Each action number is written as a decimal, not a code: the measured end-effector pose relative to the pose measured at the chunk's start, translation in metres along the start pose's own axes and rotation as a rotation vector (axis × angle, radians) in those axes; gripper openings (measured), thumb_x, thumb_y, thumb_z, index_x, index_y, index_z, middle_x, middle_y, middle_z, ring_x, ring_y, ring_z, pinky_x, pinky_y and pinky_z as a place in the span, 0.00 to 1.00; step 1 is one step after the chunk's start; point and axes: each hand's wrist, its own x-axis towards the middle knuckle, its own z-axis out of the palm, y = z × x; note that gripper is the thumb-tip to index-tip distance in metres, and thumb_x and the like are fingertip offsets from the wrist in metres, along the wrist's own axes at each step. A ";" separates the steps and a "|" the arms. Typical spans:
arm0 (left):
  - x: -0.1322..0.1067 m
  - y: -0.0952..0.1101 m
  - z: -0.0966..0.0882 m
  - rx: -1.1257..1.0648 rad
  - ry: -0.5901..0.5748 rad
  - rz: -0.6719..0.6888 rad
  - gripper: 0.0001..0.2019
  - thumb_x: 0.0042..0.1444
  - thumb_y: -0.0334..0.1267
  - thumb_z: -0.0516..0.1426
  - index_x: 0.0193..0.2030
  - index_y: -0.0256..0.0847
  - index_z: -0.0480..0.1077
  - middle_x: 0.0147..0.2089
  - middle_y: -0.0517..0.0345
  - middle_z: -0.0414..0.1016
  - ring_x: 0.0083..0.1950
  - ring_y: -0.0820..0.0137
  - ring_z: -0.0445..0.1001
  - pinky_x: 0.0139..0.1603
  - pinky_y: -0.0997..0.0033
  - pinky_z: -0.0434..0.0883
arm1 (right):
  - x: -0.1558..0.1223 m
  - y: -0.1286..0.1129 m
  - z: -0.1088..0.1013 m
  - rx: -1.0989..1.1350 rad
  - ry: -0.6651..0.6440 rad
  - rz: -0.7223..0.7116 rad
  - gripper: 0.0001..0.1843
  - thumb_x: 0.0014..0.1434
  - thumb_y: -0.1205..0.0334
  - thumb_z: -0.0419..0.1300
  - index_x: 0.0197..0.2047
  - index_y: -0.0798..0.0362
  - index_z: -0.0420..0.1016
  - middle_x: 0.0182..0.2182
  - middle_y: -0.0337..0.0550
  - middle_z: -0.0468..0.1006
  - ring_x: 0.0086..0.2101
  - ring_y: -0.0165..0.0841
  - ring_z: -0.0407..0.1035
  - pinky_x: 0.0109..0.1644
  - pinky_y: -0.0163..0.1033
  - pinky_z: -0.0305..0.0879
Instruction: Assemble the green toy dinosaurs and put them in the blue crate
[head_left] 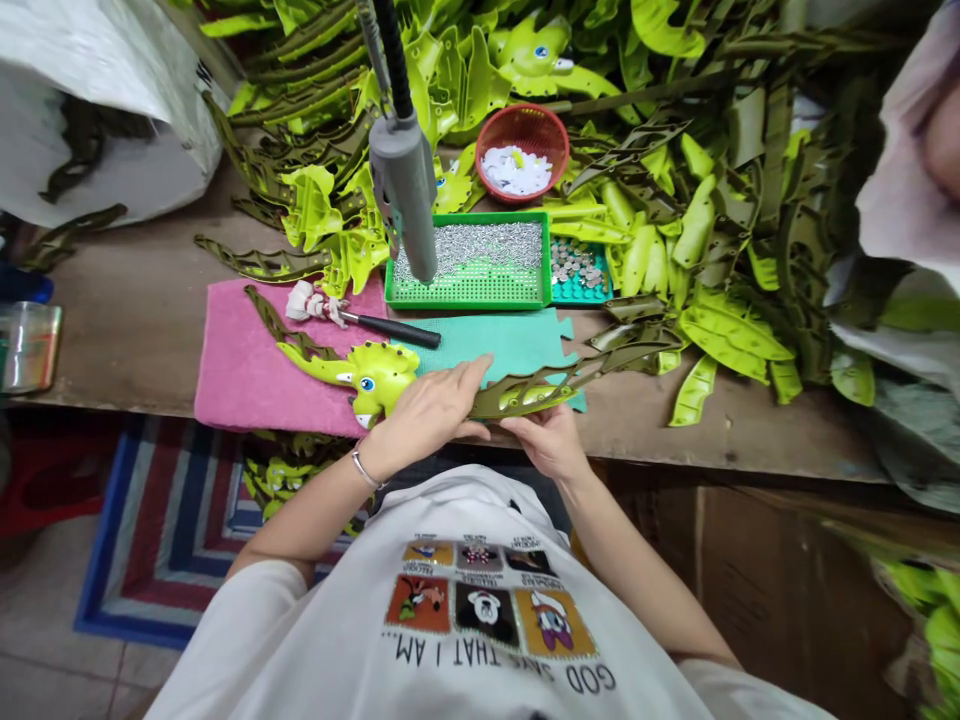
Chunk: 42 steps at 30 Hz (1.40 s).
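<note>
A lime-green toy dinosaur (382, 368) with blue eyes and white horns lies on its side at the table's front edge. My left hand (435, 403) lies across its middle, fingers stretched over the far side and thumb on the near side, holding it. To the right, my right hand (553, 438) pinches the near edge of a long olive-and-green piece (525, 392), thumb on top; its other fingers are partly hidden beneath. Whether this piece is joined to the head is hidden under my left hand. Behind them lies a black-handled hammer (394, 330) with its head wrapped in white cloth.
A pink cloth (247, 365) and a teal foam mat (487, 335) cover the work spot. Behind stand a green tray (469, 303) of screws, a teal tray (600, 290) of small discs and a red basket (523, 115). A grey power screwdriver (405, 190) hangs overhead. Green parts (705, 250) are heaped around.
</note>
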 end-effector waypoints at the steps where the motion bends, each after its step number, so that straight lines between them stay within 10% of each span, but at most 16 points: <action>1: 0.000 0.001 -0.001 0.004 -0.015 -0.003 0.45 0.55 0.49 0.66 0.68 0.34 0.45 0.55 0.37 0.75 0.54 0.53 0.78 0.50 0.59 0.73 | 0.001 0.001 0.000 -0.003 -0.007 0.001 0.24 0.35 0.60 0.78 0.37 0.49 0.77 0.37 0.39 0.85 0.40 0.38 0.80 0.52 0.47 0.78; 11: 0.005 0.006 0.008 0.121 -0.074 -0.080 0.32 0.59 0.39 0.64 0.64 0.35 0.52 0.51 0.44 0.74 0.49 0.58 0.78 0.45 0.64 0.72 | -0.006 -0.021 0.005 -0.035 -0.009 0.018 0.36 0.41 0.60 0.77 0.53 0.47 0.70 0.43 0.39 0.83 0.43 0.35 0.79 0.53 0.46 0.78; 21: 0.010 0.001 0.016 0.247 -0.008 -0.041 0.29 0.55 0.31 0.64 0.61 0.36 0.58 0.46 0.47 0.76 0.41 0.59 0.79 0.39 0.64 0.72 | -0.010 -0.040 0.018 -0.213 0.110 -0.118 0.15 0.58 0.44 0.62 0.43 0.40 0.67 0.34 0.25 0.81 0.33 0.29 0.78 0.43 0.44 0.81; 26: 0.012 -0.005 0.018 0.147 0.039 -0.025 0.24 0.57 0.34 0.64 0.58 0.39 0.63 0.44 0.47 0.79 0.40 0.57 0.80 0.38 0.63 0.73 | -0.008 -0.062 -0.029 -0.514 0.099 -0.147 0.17 0.48 0.49 0.68 0.40 0.45 0.75 0.33 0.36 0.81 0.36 0.38 0.76 0.47 0.52 0.78; 30: 0.016 -0.006 0.011 0.104 0.037 -0.033 0.31 0.53 0.40 0.68 0.60 0.36 0.62 0.46 0.44 0.78 0.45 0.52 0.79 0.43 0.57 0.74 | -0.005 -0.085 -0.089 -0.973 0.583 -0.270 0.18 0.51 0.60 0.62 0.46 0.55 0.73 0.49 0.59 0.76 0.50 0.50 0.69 0.61 0.63 0.62; 34: 0.011 -0.001 0.000 0.036 0.116 -0.011 0.38 0.52 0.41 0.69 0.65 0.35 0.57 0.53 0.40 0.73 0.54 0.49 0.73 0.52 0.49 0.72 | -0.011 -0.099 -0.127 -1.423 0.870 -0.185 0.23 0.51 0.66 0.56 0.51 0.61 0.71 0.43 0.64 0.77 0.43 0.51 0.71 0.54 0.62 0.64; 39: -0.009 0.020 0.010 -0.420 0.436 -0.169 0.12 0.64 0.39 0.58 0.51 0.40 0.66 0.47 0.49 0.74 0.48 0.63 0.75 0.50 0.60 0.74 | -0.025 -0.098 -0.116 -0.871 0.834 -0.345 0.27 0.47 0.60 0.66 0.50 0.50 0.67 0.33 0.42 0.76 0.31 0.37 0.72 0.41 0.47 0.71; 42: -0.013 0.043 0.026 -0.905 0.305 -0.345 0.08 0.66 0.41 0.55 0.47 0.40 0.66 0.43 0.52 0.76 0.41 0.70 0.76 0.43 0.67 0.75 | -0.025 -0.081 -0.067 -0.317 0.574 -0.387 0.35 0.43 0.58 0.73 0.52 0.44 0.60 0.34 0.35 0.77 0.31 0.32 0.75 0.38 0.41 0.74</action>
